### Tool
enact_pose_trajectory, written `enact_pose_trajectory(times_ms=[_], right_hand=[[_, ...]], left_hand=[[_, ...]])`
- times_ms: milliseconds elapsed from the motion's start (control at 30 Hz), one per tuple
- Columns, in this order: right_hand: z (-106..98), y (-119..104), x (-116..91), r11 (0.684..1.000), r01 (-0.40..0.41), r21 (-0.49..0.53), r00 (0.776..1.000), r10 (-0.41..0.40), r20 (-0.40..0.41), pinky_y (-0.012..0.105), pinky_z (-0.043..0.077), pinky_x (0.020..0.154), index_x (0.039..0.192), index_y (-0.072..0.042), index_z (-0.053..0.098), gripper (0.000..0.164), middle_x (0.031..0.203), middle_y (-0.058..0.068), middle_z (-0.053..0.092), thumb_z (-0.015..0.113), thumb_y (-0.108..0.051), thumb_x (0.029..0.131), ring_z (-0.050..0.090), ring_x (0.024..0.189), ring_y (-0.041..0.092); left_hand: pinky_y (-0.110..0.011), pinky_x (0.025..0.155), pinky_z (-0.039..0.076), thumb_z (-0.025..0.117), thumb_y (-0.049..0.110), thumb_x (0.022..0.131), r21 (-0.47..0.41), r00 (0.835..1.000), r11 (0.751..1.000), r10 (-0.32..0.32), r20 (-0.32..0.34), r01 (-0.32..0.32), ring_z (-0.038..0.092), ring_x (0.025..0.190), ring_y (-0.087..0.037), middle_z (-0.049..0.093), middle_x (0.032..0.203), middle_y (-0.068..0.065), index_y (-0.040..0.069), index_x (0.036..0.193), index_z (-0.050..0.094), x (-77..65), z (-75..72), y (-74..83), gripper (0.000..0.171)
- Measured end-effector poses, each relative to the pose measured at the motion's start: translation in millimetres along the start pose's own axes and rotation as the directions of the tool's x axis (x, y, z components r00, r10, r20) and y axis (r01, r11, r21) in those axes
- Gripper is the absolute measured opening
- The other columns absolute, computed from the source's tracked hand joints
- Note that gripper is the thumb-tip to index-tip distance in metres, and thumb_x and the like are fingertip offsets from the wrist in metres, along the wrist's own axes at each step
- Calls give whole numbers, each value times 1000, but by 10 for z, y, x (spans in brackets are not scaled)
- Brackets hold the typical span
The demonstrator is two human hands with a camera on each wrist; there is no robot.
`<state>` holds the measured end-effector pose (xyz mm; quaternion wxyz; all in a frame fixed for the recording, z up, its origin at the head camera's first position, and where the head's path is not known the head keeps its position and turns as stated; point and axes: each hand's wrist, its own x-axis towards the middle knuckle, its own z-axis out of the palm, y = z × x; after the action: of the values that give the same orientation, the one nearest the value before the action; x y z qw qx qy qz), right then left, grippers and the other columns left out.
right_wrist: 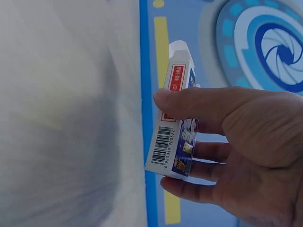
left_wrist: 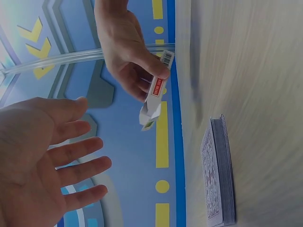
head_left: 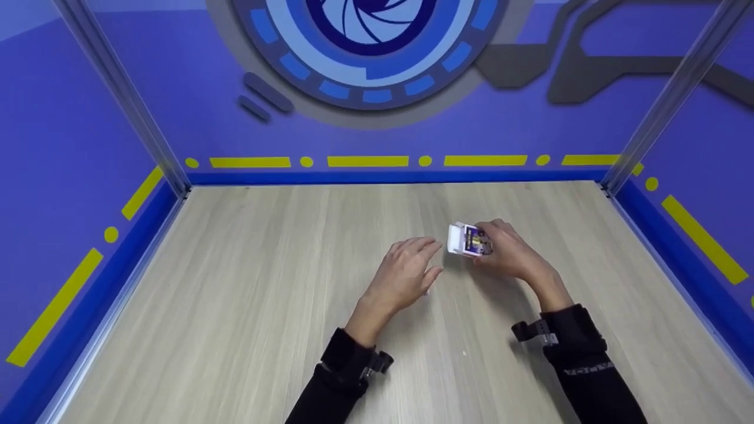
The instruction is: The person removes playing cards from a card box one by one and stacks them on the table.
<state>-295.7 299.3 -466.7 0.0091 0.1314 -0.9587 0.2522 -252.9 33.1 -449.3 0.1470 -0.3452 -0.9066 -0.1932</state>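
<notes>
My right hand [head_left: 509,250] grips a small playing-card box [head_left: 474,240], thumb on its narrow side and fingers behind. The box's white end flap [right_wrist: 180,46] stands open, pointing toward the left hand in the head view. A barcode [right_wrist: 162,146] and a red label show on its side in the right wrist view. My left hand [head_left: 406,271] holds nothing; its fingers [left_wrist: 80,172] are spread and slightly bent. A deck of cards [left_wrist: 218,170] with a patterned back lies on the table in the left wrist view, mostly hidden under the left hand in the head view.
The wooden tabletop [head_left: 247,282] is bounded by blue-purple panels [head_left: 177,106] at the back and both sides. Metal posts [head_left: 126,106] stand at the back corners. Each wrist wears a black strap with a small camera [head_left: 383,360].
</notes>
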Motion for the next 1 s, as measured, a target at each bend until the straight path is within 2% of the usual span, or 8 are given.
enact_pose_trajectory(times_ms=[200, 367, 567, 667, 800, 900, 1000], right_hand=[[-22, -237, -136, 995, 95, 3, 995, -95, -21, 55, 47, 98, 140, 7, 54, 68, 128, 26, 56, 86, -4, 80, 53, 116, 39], [-69, -376, -248, 986, 168, -16, 984, -168, -51, 52, 49, 96, 138, 5, 56, 68, 127, 22, 58, 88, -6, 79, 55, 113, 35], [-149, -532, -386, 972, 229, -49, 969, -232, -78, 50, 51, 95, 139, 3, 55, 69, 130, 21, 56, 89, -7, 80, 54, 116, 34], [-196, -611, -446, 963, 260, -74, 959, -267, -101, 50, 51, 95, 139, 4, 55, 69, 131, 22, 55, 89, -6, 79, 54, 117, 35], [-251, -720, -523, 954, 278, -111, 948, -291, -130, 50, 52, 94, 139, 3, 55, 70, 133, 22, 54, 90, -6, 78, 53, 119, 35], [-282, -793, -573, 947, 294, -132, 937, -313, -156, 50, 53, 93, 138, 1, 56, 70, 133, 20, 54, 90, -5, 78, 53, 119, 33], [-297, -843, -620, 934, 318, -160, 921, -345, -183, 50, 52, 92, 138, -1, 56, 71, 132, 18, 55, 91, -4, 77, 54, 117, 32]], left_hand=[[-38, 107, 46, 69, 26, 100, -25, 998, 999, -25, -61, 24, 57, 129, -22, 65, 136, -7, 8, 136, 66, 1, -24, 40, 40], [-35, 100, 50, 70, 21, 99, -67, 988, 998, -31, -154, 21, 62, 120, -20, 68, 126, -6, 7, 133, 68, 28, -68, 110, 37], [-31, 95, 52, 69, 17, 99, -150, 975, 988, -54, -217, 22, 65, 111, -18, 69, 120, -6, 6, 132, 68, 23, -132, 264, 35], [-25, 86, 54, 68, 13, 99, -247, 964, 968, -109, -243, 47, 67, 100, -16, 68, 114, -6, 4, 128, 66, 17, -154, 354, 30], [-18, 72, 52, 67, 7, 99, -392, 946, 916, -194, -259, 81, 65, 86, -13, 66, 105, -7, 3, 119, 62, 11, -164, 434, 21], [-17, 70, 52, 68, 3, 97, -455, 932, 885, -243, -269, 99, 64, 83, -10, 65, 103, -7, 4, 116, 59, 13, -157, 455, 20], [-17, 71, 52, 68, 3, 97, -481, 923, 869, -273, -272, 115, 63, 84, -8, 64, 102, -6, 4, 116, 57, 8, -137, 457, 22]])
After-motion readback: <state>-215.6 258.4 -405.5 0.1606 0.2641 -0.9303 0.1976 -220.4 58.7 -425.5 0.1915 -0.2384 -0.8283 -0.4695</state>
